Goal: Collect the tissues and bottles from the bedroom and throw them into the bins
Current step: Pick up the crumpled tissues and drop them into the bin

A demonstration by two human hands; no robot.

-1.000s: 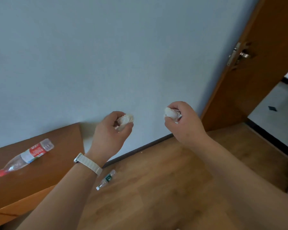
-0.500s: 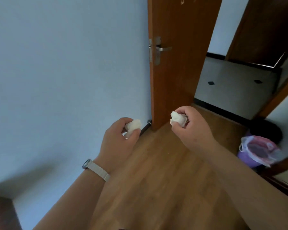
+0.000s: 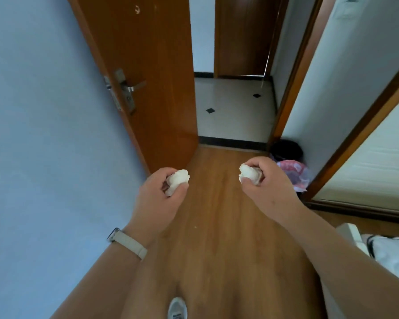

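Standing on the wooden floor point(image 3: 217, 238) near the open door point(image 3: 148, 65), the person holds a crumpled white tissue point(image 3: 178, 180) in the left hand point(image 3: 157, 199), fingers curled round it. The right hand point(image 3: 268, 188) clamps a second tissue wad point(image 3: 249, 174). Just beyond it, by the wall, sit a bag-lined bin point(image 3: 295, 173) and a black bin point(image 3: 286, 148).

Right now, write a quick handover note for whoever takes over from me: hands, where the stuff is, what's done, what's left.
Left hand grips a crumpled tissue; right hand grips a second tissue.
The bag-lined bin and a dark bin behind it stand ahead on the right, beside the doorway.
Done: two tissues picked up.
Left: drop both into a bin. No bottles in hand or in view.
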